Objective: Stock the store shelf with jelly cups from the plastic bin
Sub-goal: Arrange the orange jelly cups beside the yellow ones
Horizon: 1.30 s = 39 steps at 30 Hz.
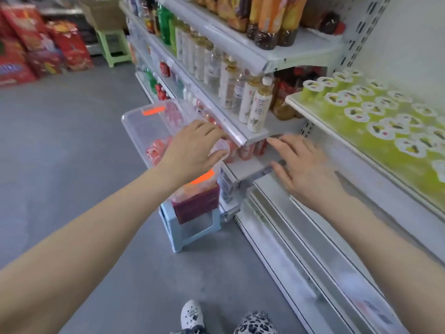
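Left hand (192, 145) grips a jelly cup (220, 149) at the shelf (250, 168) front edge, just beside the pink cups (248, 150) standing there. Right hand (303, 165) lies flat on that shelf, fingers straight (thumb at its edge). Plastic bin (131, 116) sits on a blue stool (190, 229), with more cups inside.
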Tool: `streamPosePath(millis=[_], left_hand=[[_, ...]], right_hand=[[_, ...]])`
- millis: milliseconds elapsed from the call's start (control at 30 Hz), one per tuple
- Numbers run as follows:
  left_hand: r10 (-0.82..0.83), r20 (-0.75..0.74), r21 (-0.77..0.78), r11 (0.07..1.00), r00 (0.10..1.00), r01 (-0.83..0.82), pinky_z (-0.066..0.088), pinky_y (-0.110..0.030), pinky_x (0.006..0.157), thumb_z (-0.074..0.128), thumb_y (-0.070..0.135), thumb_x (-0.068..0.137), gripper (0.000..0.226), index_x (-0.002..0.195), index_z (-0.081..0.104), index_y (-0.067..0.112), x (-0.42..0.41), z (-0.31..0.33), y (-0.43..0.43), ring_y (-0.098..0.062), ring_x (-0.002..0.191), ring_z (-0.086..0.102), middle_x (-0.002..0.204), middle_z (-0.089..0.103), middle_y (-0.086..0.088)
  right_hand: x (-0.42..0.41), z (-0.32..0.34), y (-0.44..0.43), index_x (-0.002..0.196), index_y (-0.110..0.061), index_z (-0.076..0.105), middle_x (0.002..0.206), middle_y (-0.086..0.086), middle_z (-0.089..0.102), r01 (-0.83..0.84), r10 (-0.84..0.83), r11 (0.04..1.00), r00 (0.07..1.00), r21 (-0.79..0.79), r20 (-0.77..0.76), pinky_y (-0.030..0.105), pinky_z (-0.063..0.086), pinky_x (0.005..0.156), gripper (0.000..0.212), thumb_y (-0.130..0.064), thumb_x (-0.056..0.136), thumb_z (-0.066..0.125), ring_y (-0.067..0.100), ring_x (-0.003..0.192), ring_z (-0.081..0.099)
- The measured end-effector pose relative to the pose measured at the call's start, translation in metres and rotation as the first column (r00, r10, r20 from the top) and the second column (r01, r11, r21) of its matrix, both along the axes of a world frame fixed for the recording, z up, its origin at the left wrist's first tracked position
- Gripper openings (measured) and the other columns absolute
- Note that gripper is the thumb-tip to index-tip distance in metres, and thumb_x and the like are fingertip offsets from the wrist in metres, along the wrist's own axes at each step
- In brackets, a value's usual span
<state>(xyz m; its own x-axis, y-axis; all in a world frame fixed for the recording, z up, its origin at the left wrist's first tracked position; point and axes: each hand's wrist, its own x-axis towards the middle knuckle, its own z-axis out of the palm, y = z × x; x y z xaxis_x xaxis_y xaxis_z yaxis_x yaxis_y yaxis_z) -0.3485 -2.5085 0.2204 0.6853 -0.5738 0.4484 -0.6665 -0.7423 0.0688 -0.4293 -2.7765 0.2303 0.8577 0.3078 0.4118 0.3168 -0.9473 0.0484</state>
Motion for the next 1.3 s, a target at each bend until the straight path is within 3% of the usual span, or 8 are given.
streamPosePath(millis=[267,500,600,700,800,933,1133,1300], left_hand=[[0.365,-0.299,0.081,0.930,0.882,-0.357,0.049,-0.046,0.084,0.065,0.029,0.086,0.033,0.118,0.061,0.020,0.013,-0.079,0.125,-0.034,0.100,0.056,0.112,0.064,-0.004],[0.461,-0.393,0.052,0.875,0.795,-0.482,0.050,-0.045,0.087,0.060,0.030,0.090,0.026,0.114,0.064,0.019,0.054,-0.120,0.144,-0.032,0.102,0.058,0.113,0.066,-0.003],[0.485,-0.403,0.089,0.865,0.776,-0.494,0.048,-0.043,0.088,0.043,0.037,0.092,0.035,0.108,0.067,0.015,0.084,-0.137,0.142,-0.030,0.099,0.059,0.104,0.068,-0.004],[0.506,-0.397,0.090,0.852,0.766,-0.516,0.045,-0.044,0.094,0.045,0.034,0.089,0.034,0.101,0.069,0.014,0.106,-0.156,0.139,-0.031,0.101,0.058,0.099,0.069,-0.004],[0.522,-0.389,0.050,0.834,0.759,-0.549,0.034,-0.049,0.108,0.049,0.030,0.088,0.029,0.103,0.070,0.017,0.114,-0.170,0.139,-0.028,0.112,0.055,0.105,0.069,-0.001],[0.512,-0.422,-0.010,0.823,0.748,-0.568,0.030,-0.051,0.112,0.044,0.028,0.093,0.031,0.103,0.071,0.018,0.114,-0.174,0.138,-0.026,0.120,0.052,0.106,0.069,0.000],[0.514,-0.394,-0.058,0.813,0.762,-0.579,0.025,-0.049,0.116,0.046,0.023,0.092,0.028,0.095,0.073,0.017,0.111,-0.172,0.139,-0.026,0.118,0.054,0.098,0.069,0.002],[0.470,-0.286,0.205,0.882,0.835,-0.425,0.014,-0.041,0.120,0.066,0.015,0.082,0.018,0.099,0.072,0.018,0.123,-0.171,0.131,-0.027,0.102,0.060,0.091,0.070,0.001]], right_hand=[[0.082,-0.078,0.109,0.136,-0.015,0.052,0.125,0.010,0.057,-0.229,0.238,0.971,0.955,0.071,-0.176,0.045,0.045,0.094,0.047,-0.036,0.095,0.049,0.033,0.112,0.055],[0.178,-0.116,0.140,0.137,-0.018,0.049,0.125,0.008,0.058,-0.270,0.290,0.957,0.850,0.109,-0.440,0.044,0.047,0.094,0.046,-0.036,0.095,0.044,0.032,0.112,0.056],[0.226,-0.131,0.159,0.140,-0.022,0.047,0.130,0.008,0.058,-0.282,0.270,0.955,0.708,0.089,-0.653,0.042,0.048,0.093,0.044,-0.031,0.096,0.052,0.030,0.113,0.057],[0.263,-0.165,0.183,0.136,-0.019,0.049,0.122,0.010,0.061,-0.315,0.206,0.948,0.535,0.032,-0.819,0.042,0.049,0.092,0.048,-0.029,0.091,0.060,0.031,0.112,0.057],[0.287,-0.203,0.204,0.136,-0.025,0.046,0.117,0.006,0.063,-0.343,0.111,0.938,0.422,-0.045,-0.900,0.043,0.052,0.088,0.051,-0.032,0.088,0.061,0.031,0.105,0.062],[0.296,-0.235,0.216,0.148,-0.023,0.028,0.116,0.008,0.066,-0.369,0.028,0.926,0.279,-0.081,-0.960,0.046,0.053,0.087,0.060,-0.031,0.095,0.054,0.028,0.096,0.065],[0.300,-0.239,0.217,0.144,-0.023,0.033,0.114,0.006,0.064,-0.313,0.038,0.948,0.307,-0.063,-0.951,0.040,0.052,0.083,0.057,-0.024,0.093,0.058,0.027,0.097,0.063],[0.307,-0.211,0.200,0.135,-0.022,0.042,0.127,0.013,0.050,-0.182,0.094,0.983,0.407,0.020,-0.909,0.042,0.049,0.091,0.052,-0.026,0.089,0.066,0.031,0.107,0.058]])
